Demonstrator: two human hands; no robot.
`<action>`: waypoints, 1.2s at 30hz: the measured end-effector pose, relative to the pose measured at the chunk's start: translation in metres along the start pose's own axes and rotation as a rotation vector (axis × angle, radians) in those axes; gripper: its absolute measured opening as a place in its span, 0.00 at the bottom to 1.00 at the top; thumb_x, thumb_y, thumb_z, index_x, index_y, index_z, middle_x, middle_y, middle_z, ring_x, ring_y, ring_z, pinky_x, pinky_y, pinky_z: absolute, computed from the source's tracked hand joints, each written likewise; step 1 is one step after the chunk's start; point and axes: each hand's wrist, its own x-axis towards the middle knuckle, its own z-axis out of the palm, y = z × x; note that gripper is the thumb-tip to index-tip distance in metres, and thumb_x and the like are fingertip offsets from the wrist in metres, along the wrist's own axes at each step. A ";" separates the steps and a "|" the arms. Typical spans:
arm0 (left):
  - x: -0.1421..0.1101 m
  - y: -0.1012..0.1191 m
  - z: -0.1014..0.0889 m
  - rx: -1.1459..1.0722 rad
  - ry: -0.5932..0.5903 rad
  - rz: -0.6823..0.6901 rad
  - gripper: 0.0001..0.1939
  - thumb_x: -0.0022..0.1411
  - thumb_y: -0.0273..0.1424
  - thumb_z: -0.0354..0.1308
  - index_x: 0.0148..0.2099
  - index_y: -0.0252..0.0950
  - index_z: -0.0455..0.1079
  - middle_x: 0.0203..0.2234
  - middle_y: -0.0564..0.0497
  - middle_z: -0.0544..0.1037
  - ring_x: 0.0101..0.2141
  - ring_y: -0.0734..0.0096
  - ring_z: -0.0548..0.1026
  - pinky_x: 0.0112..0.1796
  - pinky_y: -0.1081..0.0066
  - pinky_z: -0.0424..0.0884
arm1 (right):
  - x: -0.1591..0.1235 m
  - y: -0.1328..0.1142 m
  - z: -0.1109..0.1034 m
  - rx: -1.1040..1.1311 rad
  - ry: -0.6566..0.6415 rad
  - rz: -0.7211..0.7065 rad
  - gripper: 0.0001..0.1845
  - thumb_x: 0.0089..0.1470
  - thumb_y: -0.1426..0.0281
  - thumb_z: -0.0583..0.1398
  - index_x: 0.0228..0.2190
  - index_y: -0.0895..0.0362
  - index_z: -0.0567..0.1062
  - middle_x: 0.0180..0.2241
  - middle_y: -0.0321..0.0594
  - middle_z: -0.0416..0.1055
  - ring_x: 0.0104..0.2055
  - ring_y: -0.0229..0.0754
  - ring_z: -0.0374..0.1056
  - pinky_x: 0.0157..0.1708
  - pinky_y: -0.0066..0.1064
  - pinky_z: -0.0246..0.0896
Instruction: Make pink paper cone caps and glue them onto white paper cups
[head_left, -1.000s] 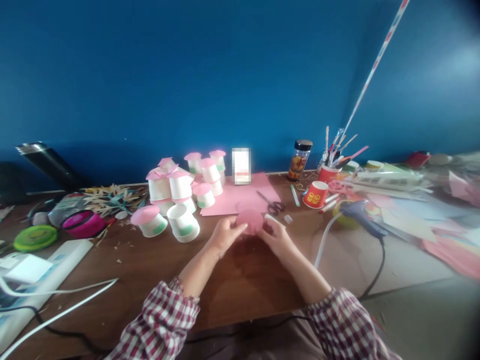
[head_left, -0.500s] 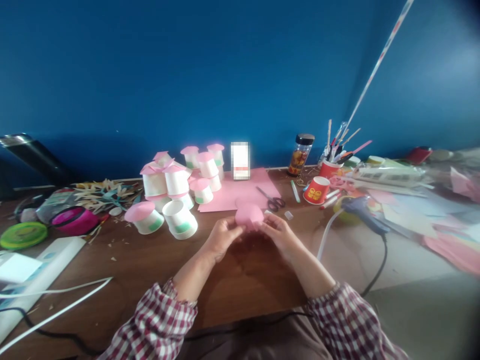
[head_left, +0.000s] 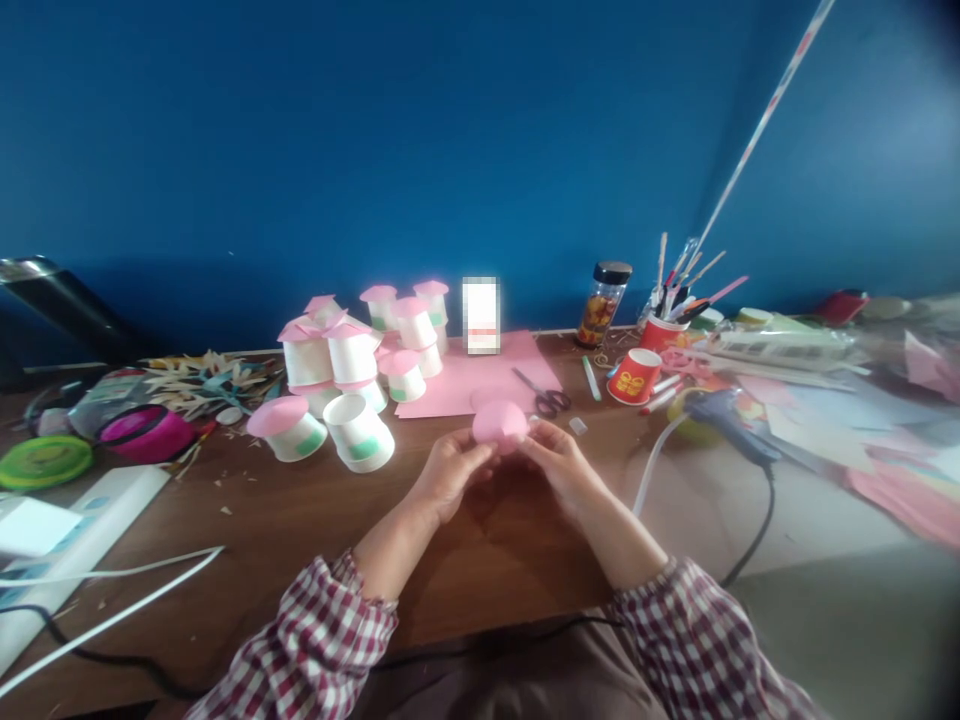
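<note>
Between my hands is a round piece of pink paper (head_left: pixel 500 424), held above the brown table. My left hand (head_left: pixel 452 468) pinches its left lower edge with the thumb on top. At its right lower edge, the fingers of my right hand (head_left: pixel 557 458) close on the rim. The paper looks bent where the fingers meet it. Just beyond lie a pink sheet (head_left: pixel 480 385) and dark-handled scissors (head_left: pixel 545 397). Several white paper cups with pink paper tops (head_left: pixel 352 355) stand to the left, some stacked. In front of them is an uncapped white cup (head_left: pixel 360 440).
A glue gun (head_left: pixel 731 425) with its cord lies on the right, by a red paper cup (head_left: pixel 634 378) and a pen holder. A jar (head_left: pixel 602 305) stands near the blue wall. On the left are a power strip (head_left: pixel 90 540), cables and a magenta roll (head_left: pixel 148 433).
The pink paper disc goes from lying flat to bent along its near edge as both hands work its rim. The view has shifted slightly; cups and scissors stay put.
</note>
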 end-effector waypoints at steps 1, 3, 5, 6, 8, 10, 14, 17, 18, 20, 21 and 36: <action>0.000 0.000 0.000 -0.004 -0.002 -0.002 0.14 0.48 0.32 0.64 0.39 0.33 0.75 0.30 0.47 0.77 0.27 0.76 0.72 0.25 0.79 0.65 | 0.000 0.000 0.000 -0.011 0.006 -0.003 0.17 0.39 0.58 0.67 0.26 0.56 0.71 0.23 0.33 0.68 0.26 0.35 0.61 0.26 0.28 0.52; 0.001 0.000 0.000 -0.009 0.001 0.003 0.15 0.47 0.33 0.65 0.39 0.33 0.75 0.31 0.46 0.78 0.27 0.76 0.72 0.25 0.79 0.65 | 0.001 0.000 0.000 -0.040 0.017 -0.005 0.16 0.39 0.58 0.67 0.25 0.56 0.71 0.23 0.33 0.68 0.24 0.34 0.59 0.25 0.27 0.51; 0.001 -0.001 0.000 -0.012 0.007 0.005 0.15 0.47 0.33 0.65 0.38 0.33 0.75 0.30 0.47 0.78 0.27 0.76 0.72 0.25 0.79 0.65 | 0.001 0.000 0.000 -0.054 0.026 0.003 0.16 0.38 0.58 0.67 0.25 0.56 0.71 0.23 0.33 0.68 0.24 0.33 0.58 0.24 0.27 0.50; 0.001 -0.001 0.000 -0.013 0.013 0.006 0.14 0.47 0.32 0.65 0.38 0.32 0.75 0.29 0.47 0.78 0.26 0.76 0.72 0.25 0.79 0.65 | 0.001 0.000 -0.001 -0.052 0.028 0.011 0.17 0.38 0.58 0.67 0.25 0.56 0.71 0.23 0.33 0.68 0.24 0.33 0.58 0.24 0.27 0.50; 0.001 -0.001 0.001 -0.013 0.024 0.007 0.14 0.46 0.32 0.65 0.37 0.32 0.75 0.27 0.48 0.77 0.26 0.77 0.72 0.25 0.79 0.65 | 0.001 0.000 -0.001 -0.042 0.026 0.029 0.17 0.38 0.57 0.67 0.25 0.56 0.72 0.23 0.33 0.68 0.25 0.34 0.59 0.25 0.27 0.50; 0.002 -0.001 0.001 -0.012 0.037 0.011 0.13 0.46 0.32 0.66 0.36 0.32 0.75 0.26 0.49 0.77 0.25 0.77 0.72 0.25 0.79 0.65 | 0.001 -0.001 -0.001 -0.045 0.022 0.036 0.18 0.38 0.57 0.67 0.25 0.56 0.72 0.23 0.33 0.68 0.25 0.35 0.60 0.25 0.27 0.51; 0.002 0.000 0.002 -0.004 0.048 0.018 0.13 0.46 0.33 0.66 0.36 0.32 0.76 0.26 0.48 0.78 0.25 0.77 0.72 0.25 0.78 0.65 | 0.002 -0.001 -0.001 -0.074 0.032 0.041 0.18 0.37 0.58 0.68 0.24 0.57 0.72 0.23 0.33 0.69 0.24 0.33 0.58 0.24 0.26 0.49; 0.002 0.000 0.002 -0.003 0.052 0.016 0.14 0.45 0.33 0.66 0.35 0.32 0.76 0.27 0.48 0.78 0.25 0.76 0.72 0.25 0.77 0.66 | 0.003 -0.001 -0.001 -0.086 0.041 0.046 0.18 0.36 0.58 0.68 0.23 0.57 0.72 0.22 0.33 0.69 0.23 0.32 0.57 0.23 0.26 0.48; 0.002 -0.001 0.002 -0.003 0.054 0.016 0.14 0.45 0.33 0.66 0.35 0.32 0.76 0.27 0.48 0.78 0.25 0.76 0.72 0.25 0.77 0.66 | 0.003 -0.001 -0.001 -0.086 0.042 0.045 0.18 0.36 0.58 0.68 0.23 0.58 0.71 0.22 0.33 0.68 0.23 0.32 0.57 0.23 0.26 0.48; 0.002 -0.001 0.003 -0.003 0.054 0.015 0.14 0.45 0.34 0.66 0.35 0.32 0.76 0.27 0.48 0.79 0.24 0.76 0.72 0.25 0.76 0.66 | 0.004 -0.001 -0.001 -0.083 0.041 0.037 0.18 0.36 0.58 0.68 0.23 0.58 0.71 0.21 0.33 0.68 0.22 0.32 0.57 0.22 0.26 0.48; 0.002 -0.001 0.003 -0.004 0.055 0.016 0.14 0.44 0.34 0.67 0.35 0.32 0.76 0.27 0.47 0.79 0.24 0.76 0.72 0.25 0.76 0.66 | 0.004 -0.001 0.000 -0.084 0.043 0.034 0.18 0.36 0.58 0.68 0.22 0.58 0.71 0.21 0.33 0.68 0.22 0.32 0.56 0.22 0.26 0.48; 0.002 -0.001 0.005 0.001 0.053 0.006 0.17 0.44 0.34 0.67 0.38 0.31 0.75 0.27 0.48 0.77 0.24 0.78 0.70 0.24 0.78 0.64 | -0.001 -0.004 0.005 -0.109 0.078 -0.004 0.20 0.36 0.56 0.68 0.23 0.58 0.71 0.20 0.33 0.67 0.22 0.32 0.56 0.23 0.27 0.47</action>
